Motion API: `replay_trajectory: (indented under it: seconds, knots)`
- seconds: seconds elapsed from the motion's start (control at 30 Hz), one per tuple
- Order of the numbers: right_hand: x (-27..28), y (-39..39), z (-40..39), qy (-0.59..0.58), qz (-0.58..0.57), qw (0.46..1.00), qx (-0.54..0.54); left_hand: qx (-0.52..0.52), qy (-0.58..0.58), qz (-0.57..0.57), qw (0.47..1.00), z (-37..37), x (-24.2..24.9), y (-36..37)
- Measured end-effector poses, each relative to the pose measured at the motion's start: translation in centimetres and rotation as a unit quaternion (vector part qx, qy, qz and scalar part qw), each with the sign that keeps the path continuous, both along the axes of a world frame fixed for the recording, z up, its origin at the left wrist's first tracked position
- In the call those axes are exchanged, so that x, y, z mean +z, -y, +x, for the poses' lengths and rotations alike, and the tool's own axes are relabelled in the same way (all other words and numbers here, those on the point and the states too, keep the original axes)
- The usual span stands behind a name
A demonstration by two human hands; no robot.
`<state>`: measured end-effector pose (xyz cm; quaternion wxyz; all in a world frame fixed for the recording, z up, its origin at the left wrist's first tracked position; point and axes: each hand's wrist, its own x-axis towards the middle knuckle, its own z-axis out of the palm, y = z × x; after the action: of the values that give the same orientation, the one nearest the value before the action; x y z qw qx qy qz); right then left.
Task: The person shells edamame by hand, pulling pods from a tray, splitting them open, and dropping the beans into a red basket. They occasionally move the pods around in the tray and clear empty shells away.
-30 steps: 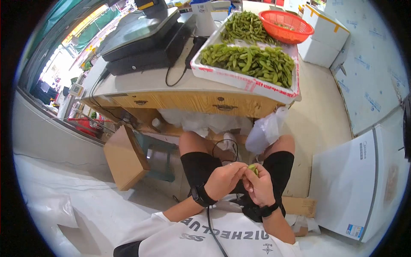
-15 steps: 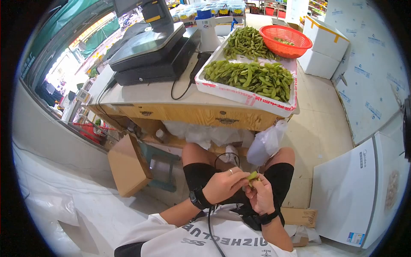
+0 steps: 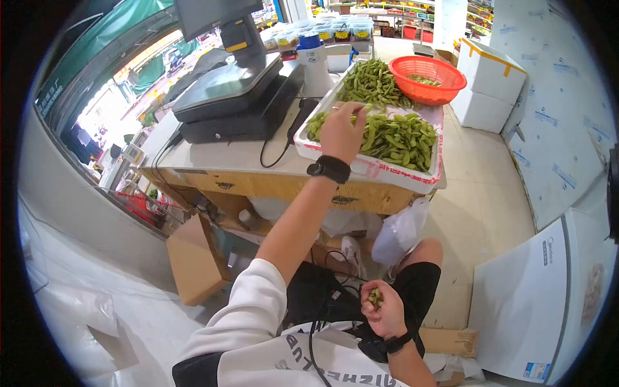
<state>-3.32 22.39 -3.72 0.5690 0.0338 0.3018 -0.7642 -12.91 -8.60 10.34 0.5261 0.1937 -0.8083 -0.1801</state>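
My left hand (image 3: pixel 342 132), with a ring and a black wristband, is over the near side of a white foam tray (image 3: pixel 380 164). Its fingers are bent together at a heap of green soybean pods (image 3: pixel 403 142); what is between them is hidden. A second heap of pods (image 3: pixel 374 80) lies behind, in the tray's far part. Low over my lap, my right hand (image 3: pixel 385 313) is curled round several small green beans (image 3: pixel 375 297). A red plastic basket (image 3: pixel 429 93) with some green beans inside rests at the tray's far right.
A black weighing scale (image 3: pixel 229 100) stands left of the tray on the wooden desk (image 3: pixel 271 184). White foam boxes (image 3: pixel 487 80) are stacked behind right. A cardboard box (image 3: pixel 196 261) and a white fridge (image 3: pixel 522 293) flank my legs. A plastic bag (image 3: pixel 403 229) hangs by the desk.
Both hands were together over my lap at a green pod. My left hand has since moved forward and up to the tray. My right hand has lowered slightly, curled round green beans.
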Motion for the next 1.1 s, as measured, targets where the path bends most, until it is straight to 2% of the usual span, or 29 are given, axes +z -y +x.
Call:
replay_trajectory:
  seconds: [0.1,0.2,0.27,0.3,0.33,0.37,0.43,0.47,0.53,0.6,0.63,0.73,0.83,0.9,0.93,0.97,1.0,1.1]
  knots:
    - [0.6,-0.3,-0.2,-0.01,-0.001,1.0,-0.004,0.028,0.08,0.033,0.996,-1.4,-0.6,1.1]
    - [1.2,-0.6,-0.3,-0.034,0.021,0.999,-0.01,0.01,0.006,-0.008,1.0,0.2,-0.4,0.0]
    - [0.6,-0.5,-0.2,-0.051,0.0,0.998,-0.026,-0.109,-0.038,0.083,0.99,3.2,-0.1,-3.1]
    - [0.4,-0.5,0.0,-0.058,-0.009,0.998,-0.034,-0.184,-0.022,0.173,0.967,4.9,-0.9,-4.9]
    - [0.4,-0.6,0.2,-0.078,-0.016,0.996,-0.041,-0.225,0.053,0.284,0.931,7.5,-1.1,-7.6]
    - [0.5,-0.6,0.3,-0.099,-0.024,0.994,-0.047,-0.287,0.125,0.291,0.904,9.5,-2.6,-9.1]
    - [0.7,-0.4,0.5,-0.14,-0.021,0.988,-0.061,-0.352,0.191,0.228,0.888,12.8,-5.5,-12.6]
    - [0.6,-0.3,0.5,-0.148,-0.015,0.987,-0.058,-0.377,0.266,0.236,0.855,14.4,-5.5,-13.9]
    - [0.2,-0.1,0.6,-0.164,0.001,0.985,-0.052,-0.347,0.302,0.188,0.868,16.6,-7.8,-16.0]
    - [0.0,0.3,0.9,-0.176,0.012,0.984,-0.032,-0.332,0.355,0.256,0.835,18.0,-7.7,-17.4]
    - [-0.1,0.4,1.2,-0.183,0.02,0.983,-0.02,-0.331,0.332,0.215,0.857,18.4,-8.5,-17.6]
    - [0.0,0.6,1.5,-0.201,0.032,0.979,-0.005,-0.318,0.339,0.174,0.868,19.2,-8.2,-18.0]
    - [-0.2,0.8,1.1,-0.265,0.037,0.964,0.001,-0.327,0.352,0.162,0.862,19.7,-7.9,-18.2]
    - [0.0,0.6,1.2,-0.306,0.069,0.95,-0.004,-0.321,0.324,0.187,0.87,19.7,-8.0,-17.7]
    - [0.6,1.0,1.6,-0.301,0.065,0.95,-0.052,-0.322,0.315,0.206,0.869,19.8,-8.2,-17.6]
    - [0.6,0.7,1.5,-0.272,0.072,0.958,-0.058,-0.306,0.297,0.183,0.886,19.8,-8.0,-17.4]
    - [0.6,0.6,1.2,-0.243,0.078,0.965,-0.065,-0.308,0.261,0.222,0.888,19.8,-7.6,-17.4]
    - [0.8,0.6,0.8,-0.244,0.079,0.965,-0.056,-0.329,0.242,0.296,0.864,19.9,-9.3,-16.6]
